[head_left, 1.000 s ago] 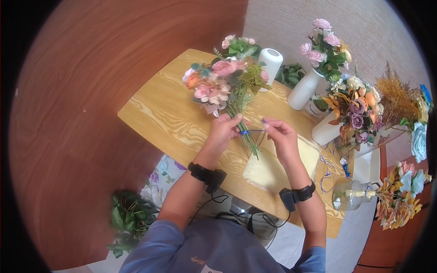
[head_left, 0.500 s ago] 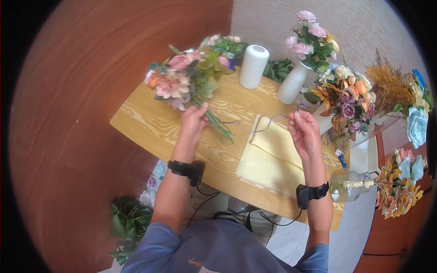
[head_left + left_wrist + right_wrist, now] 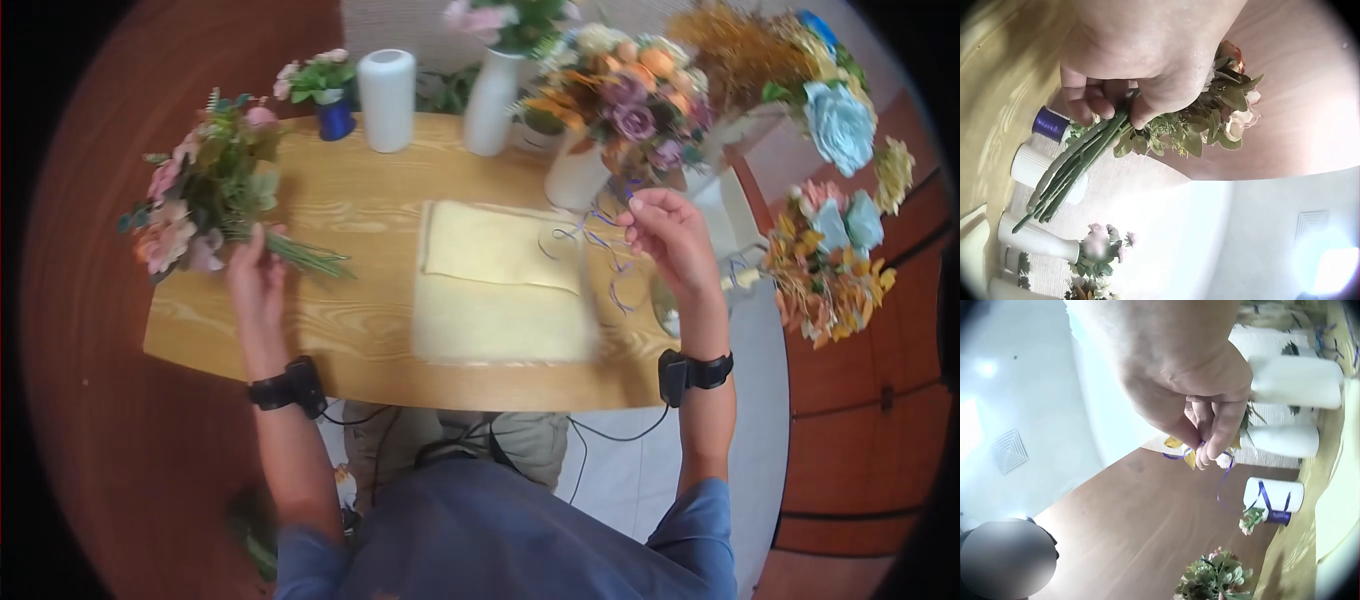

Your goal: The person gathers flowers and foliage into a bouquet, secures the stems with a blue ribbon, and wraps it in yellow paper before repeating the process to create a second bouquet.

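Note:
My left hand (image 3: 258, 285) holds a bouquet of pink, orange and green artificial flowers (image 3: 170, 235) over the table's left end. In the left wrist view, thumb and fingers of the left hand (image 3: 1141, 69) pinch its green stems (image 3: 1079, 165), whose ends stick out past them. At the right, my raised right hand (image 3: 675, 235) pinches a thin purple ribbon (image 3: 600, 240) between thumb and fingers. Loose curls of this ribbon (image 3: 1225, 478) hang from the fingertips of the right hand (image 3: 1191, 387) in the right wrist view.
Folded cream cloth (image 3: 500, 310) lies mid-table (image 3: 350, 360). Along the back stand a blue-purple spool (image 3: 336, 120), a ribbed white vase (image 3: 387, 100), a slender white vase (image 3: 492, 105) and a vase of purple and orange flowers (image 3: 632, 120). More arrangements stand at the right, including orange-leaved flowers (image 3: 825, 290).
Both hands have moved apart. The left carried the bouquet leftward; the right drew the ribbon away to the right, off the stems. The head view has turned rightward.

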`<move>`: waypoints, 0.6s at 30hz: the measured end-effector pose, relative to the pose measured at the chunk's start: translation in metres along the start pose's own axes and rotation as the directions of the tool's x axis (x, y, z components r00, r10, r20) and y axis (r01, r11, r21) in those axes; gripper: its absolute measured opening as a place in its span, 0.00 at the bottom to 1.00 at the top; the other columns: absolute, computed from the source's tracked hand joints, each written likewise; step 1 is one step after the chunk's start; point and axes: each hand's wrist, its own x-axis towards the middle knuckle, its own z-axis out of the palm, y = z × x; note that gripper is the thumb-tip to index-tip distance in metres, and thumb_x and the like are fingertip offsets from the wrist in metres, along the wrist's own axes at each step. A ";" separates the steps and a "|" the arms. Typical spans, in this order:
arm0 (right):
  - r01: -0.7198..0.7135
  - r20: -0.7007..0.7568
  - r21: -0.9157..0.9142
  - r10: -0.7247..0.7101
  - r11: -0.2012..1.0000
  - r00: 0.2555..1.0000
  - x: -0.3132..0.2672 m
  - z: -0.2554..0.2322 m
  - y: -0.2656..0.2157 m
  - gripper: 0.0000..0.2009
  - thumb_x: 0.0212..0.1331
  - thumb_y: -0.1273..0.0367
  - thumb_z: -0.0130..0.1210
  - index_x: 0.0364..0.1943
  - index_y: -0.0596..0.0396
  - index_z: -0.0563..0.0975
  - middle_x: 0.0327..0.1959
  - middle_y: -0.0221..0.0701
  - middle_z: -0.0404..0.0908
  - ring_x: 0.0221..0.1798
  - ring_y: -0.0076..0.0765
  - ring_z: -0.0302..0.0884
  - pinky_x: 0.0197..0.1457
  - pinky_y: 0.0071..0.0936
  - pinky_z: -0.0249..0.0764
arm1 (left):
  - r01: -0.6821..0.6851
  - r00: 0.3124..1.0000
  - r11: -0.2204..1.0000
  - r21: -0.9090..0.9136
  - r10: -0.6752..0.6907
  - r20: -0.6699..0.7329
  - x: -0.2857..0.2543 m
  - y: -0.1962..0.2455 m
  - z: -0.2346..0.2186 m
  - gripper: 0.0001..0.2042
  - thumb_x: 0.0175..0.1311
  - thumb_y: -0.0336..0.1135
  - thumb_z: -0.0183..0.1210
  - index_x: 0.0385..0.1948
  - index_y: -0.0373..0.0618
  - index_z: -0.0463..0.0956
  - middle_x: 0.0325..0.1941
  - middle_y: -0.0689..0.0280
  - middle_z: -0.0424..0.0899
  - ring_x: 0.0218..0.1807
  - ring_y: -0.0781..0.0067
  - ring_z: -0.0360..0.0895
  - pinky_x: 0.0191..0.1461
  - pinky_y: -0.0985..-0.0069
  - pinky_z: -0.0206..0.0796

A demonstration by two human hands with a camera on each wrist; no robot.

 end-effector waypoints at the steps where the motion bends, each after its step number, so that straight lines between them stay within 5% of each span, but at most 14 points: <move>1: 0.011 -0.033 -0.097 -0.014 0.995 0.999 -0.008 -0.009 -0.004 0.08 0.61 0.71 0.57 0.41 0.60 0.76 0.32 0.33 0.84 0.27 0.18 0.78 0.29 0.14 0.75 | -0.013 1.000 1.000 0.016 0.014 -0.012 0.001 0.000 -0.001 0.08 0.66 0.36 0.56 0.38 0.41 0.76 0.35 0.61 0.83 0.26 0.83 0.72 0.29 0.84 0.68; 11: -0.081 -0.276 -0.696 -0.162 0.714 0.947 -0.038 -0.045 -0.010 0.08 0.59 0.70 0.56 0.35 0.62 0.78 0.25 0.32 0.83 0.25 0.20 0.77 0.28 0.17 0.71 | 0.025 0.999 1.000 0.005 -0.024 -0.046 -0.002 -0.010 0.008 0.07 0.67 0.36 0.56 0.39 0.44 0.76 0.38 0.63 0.83 0.28 0.83 0.70 0.35 0.83 0.69; 16: -0.136 -0.241 -0.838 -0.134 0.529 0.961 -0.004 -0.083 0.060 0.10 0.57 0.68 0.55 0.34 0.64 0.79 0.23 0.35 0.82 0.21 0.25 0.78 0.26 0.22 0.71 | 0.026 0.999 1.000 0.004 -0.026 -0.026 -0.007 -0.013 0.010 0.08 0.66 0.35 0.57 0.39 0.42 0.75 0.38 0.60 0.82 0.29 0.82 0.70 0.35 0.83 0.68; 18: -0.181 -0.236 -0.923 -0.129 0.338 0.963 0.006 -0.095 0.085 0.11 0.55 0.66 0.54 0.32 0.61 0.81 0.31 0.46 0.82 0.35 0.51 0.80 0.41 0.39 0.75 | 0.022 1.000 1.000 -0.003 -0.022 -0.022 -0.007 -0.013 0.012 0.09 0.65 0.35 0.58 0.40 0.39 0.74 0.38 0.58 0.82 0.29 0.82 0.70 0.35 0.83 0.67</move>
